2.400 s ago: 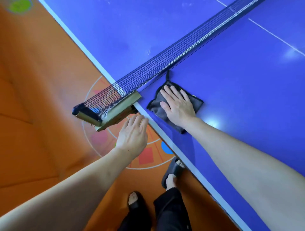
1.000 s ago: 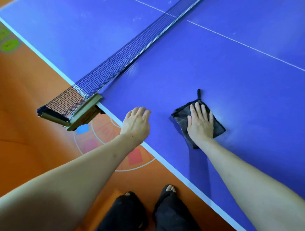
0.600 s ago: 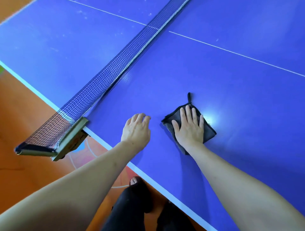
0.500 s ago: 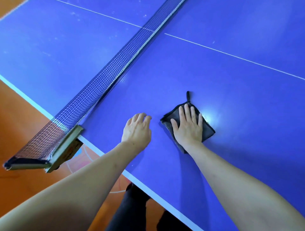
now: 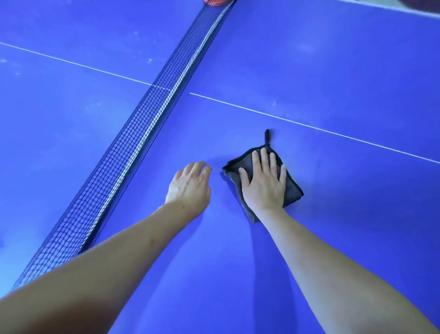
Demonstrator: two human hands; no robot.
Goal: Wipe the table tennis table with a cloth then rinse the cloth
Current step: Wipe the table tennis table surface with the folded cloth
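Note:
A dark grey folded cloth [image 5: 292, 190] with a small hanging loop lies flat on the blue table tennis table [image 5: 333, 71], right of the net. My right hand [image 5: 264, 183] presses flat on the cloth with straight, spread fingers and covers most of it. My left hand [image 5: 189, 184] is just left of the cloth, palm down over the table with its fingers loosely bent and nothing in it. I cannot tell whether it touches the surface.
The black net [image 5: 152, 124] runs diagonally from lower left to the top centre, left of both hands. A white centre line [image 5: 309, 125] crosses the table beyond the cloth. A red object [image 5: 215, 2] shows at the net's far end.
My right hand has slid the cloth from beside the net post at the table's edge inward toward the centre line. My left hand moved along with it, and the floor and table edge left the view.

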